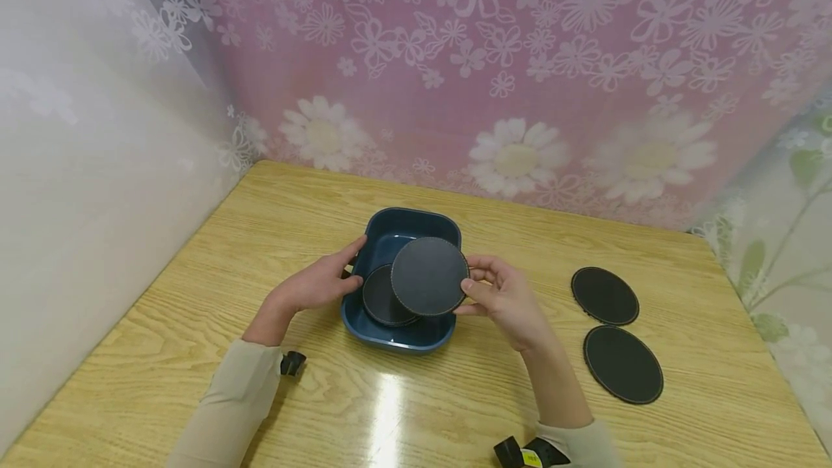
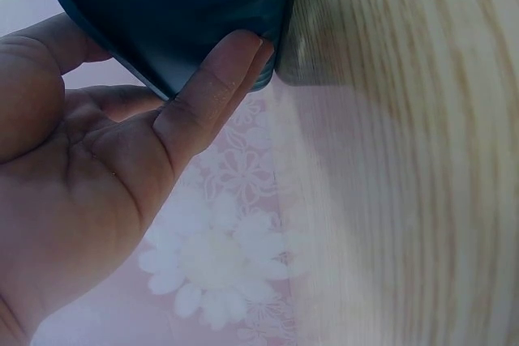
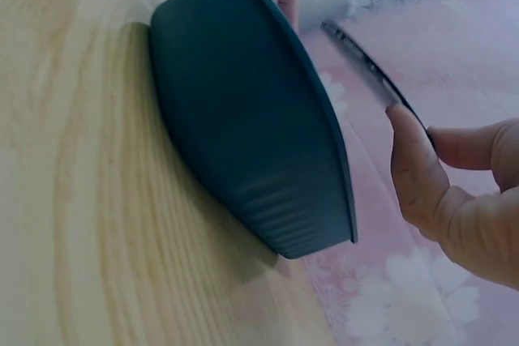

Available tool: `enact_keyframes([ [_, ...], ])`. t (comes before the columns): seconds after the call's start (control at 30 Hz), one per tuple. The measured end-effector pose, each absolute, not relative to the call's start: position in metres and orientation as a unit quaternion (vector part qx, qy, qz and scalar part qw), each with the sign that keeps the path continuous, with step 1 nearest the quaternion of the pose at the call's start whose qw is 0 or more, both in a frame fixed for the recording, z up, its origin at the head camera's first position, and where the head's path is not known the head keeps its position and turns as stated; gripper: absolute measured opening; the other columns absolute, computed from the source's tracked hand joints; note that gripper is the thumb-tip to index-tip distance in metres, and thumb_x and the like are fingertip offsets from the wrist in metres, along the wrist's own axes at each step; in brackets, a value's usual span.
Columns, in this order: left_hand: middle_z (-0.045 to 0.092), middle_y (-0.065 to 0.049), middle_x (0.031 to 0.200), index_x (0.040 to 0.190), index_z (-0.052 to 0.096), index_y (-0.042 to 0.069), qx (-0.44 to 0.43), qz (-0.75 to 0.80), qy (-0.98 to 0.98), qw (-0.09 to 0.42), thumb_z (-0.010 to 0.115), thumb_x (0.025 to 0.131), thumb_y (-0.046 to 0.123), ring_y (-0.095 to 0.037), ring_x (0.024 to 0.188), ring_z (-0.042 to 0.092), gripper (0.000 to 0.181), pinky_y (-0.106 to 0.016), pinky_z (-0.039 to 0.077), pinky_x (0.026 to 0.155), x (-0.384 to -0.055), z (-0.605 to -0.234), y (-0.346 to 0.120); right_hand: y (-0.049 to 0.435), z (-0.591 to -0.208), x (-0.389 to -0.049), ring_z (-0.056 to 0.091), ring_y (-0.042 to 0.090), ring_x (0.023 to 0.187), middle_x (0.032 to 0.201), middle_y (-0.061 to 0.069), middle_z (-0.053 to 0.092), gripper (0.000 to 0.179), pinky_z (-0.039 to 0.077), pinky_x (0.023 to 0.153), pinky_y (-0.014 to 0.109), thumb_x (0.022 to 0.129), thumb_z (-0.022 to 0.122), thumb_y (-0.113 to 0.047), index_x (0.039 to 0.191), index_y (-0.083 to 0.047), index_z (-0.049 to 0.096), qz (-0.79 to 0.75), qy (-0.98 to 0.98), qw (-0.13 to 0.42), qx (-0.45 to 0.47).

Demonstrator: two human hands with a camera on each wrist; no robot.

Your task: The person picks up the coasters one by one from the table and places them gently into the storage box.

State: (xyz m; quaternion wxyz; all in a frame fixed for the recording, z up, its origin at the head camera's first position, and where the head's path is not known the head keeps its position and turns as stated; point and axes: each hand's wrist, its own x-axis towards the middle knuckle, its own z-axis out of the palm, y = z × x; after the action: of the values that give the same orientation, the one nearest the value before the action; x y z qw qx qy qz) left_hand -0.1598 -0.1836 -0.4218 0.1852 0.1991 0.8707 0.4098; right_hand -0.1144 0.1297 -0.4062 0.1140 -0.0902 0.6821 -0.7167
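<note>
A dark blue tray (image 1: 398,344) with rounded corners and raised sides rests on the table. At its left side my left hand (image 1: 323,282) holds the rim, some fingers against the outer wall, as the left wrist view (image 2: 89,168) shows. My right hand (image 1: 510,305) pinches a round black coaster (image 1: 429,276) with stitched edging by its right edge. This coaster is held tilted above the tray, apart from it in the right wrist view. Another black coaster (image 1: 380,300) lies inside the tray, partly hidden by the held one.
On the right of the wood-grain table (image 1: 312,410), two more round black coasters (image 1: 605,296) lie flat, one nearer the front edge than the other. A pink floral cloth (image 1: 416,92) hangs behind the table, with pale cloths at both sides.
</note>
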Motion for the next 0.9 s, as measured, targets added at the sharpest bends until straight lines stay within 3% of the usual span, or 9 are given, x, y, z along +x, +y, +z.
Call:
enact_keyframes([
  [0.33,0.027,-0.021,0.160,0.161,0.005,0.009,0.196,0.412,0.870,0.189,0.050,0.103,0.014,-0.036,0.140,0.039,0.073,-0.051,0.039,0.107,-0.159,-0.420,-0.184,0.102,-0.407,-0.110,0.066,0.015,0.075,0.097,0.015,0.055,0.042,0.059,0.070,0.034,0.092,0.064,0.005,0.133,0.006,0.052,-0.671,0.736,0.087,-0.035],
  [0.53,0.026,-0.020,0.160,0.161,0.005,0.009,0.197,0.410,0.871,0.187,0.050,0.103,0.014,-0.036,0.140,0.038,0.073,-0.051,0.039,0.107,-0.159,-0.420,-0.184,0.088,-0.412,-0.110,0.064,0.014,0.069,0.090,0.013,0.052,0.030,0.059,0.067,0.032,0.091,0.064,0.007,0.122,0.005,0.064,-0.649,0.757,0.064,-0.037],
  [0.77,0.027,-0.020,0.160,0.161,0.005,0.011,0.189,0.406,0.874,0.191,0.049,0.103,0.016,-0.039,0.131,0.050,0.074,-0.050,0.042,0.105,-0.159,-0.421,-0.184,0.076,-0.415,-0.109,0.061,0.013,0.066,0.091,0.012,0.052,0.029,0.059,0.064,0.030,0.091,0.064,0.009,0.120,0.008,0.065,-0.642,0.764,0.049,-0.041],
  [0.9,0.025,-0.020,0.161,0.161,0.004,0.010,0.191,0.409,0.871,0.192,0.049,0.103,0.016,-0.039,0.131,0.050,0.074,-0.050,0.042,0.106,-0.159,-0.421,-0.184,0.071,-0.418,-0.110,0.063,0.012,0.068,0.090,0.012,0.053,0.029,0.059,0.064,0.030,0.090,0.065,0.009,0.119,0.008,0.065,-0.637,0.769,0.038,-0.036],
])
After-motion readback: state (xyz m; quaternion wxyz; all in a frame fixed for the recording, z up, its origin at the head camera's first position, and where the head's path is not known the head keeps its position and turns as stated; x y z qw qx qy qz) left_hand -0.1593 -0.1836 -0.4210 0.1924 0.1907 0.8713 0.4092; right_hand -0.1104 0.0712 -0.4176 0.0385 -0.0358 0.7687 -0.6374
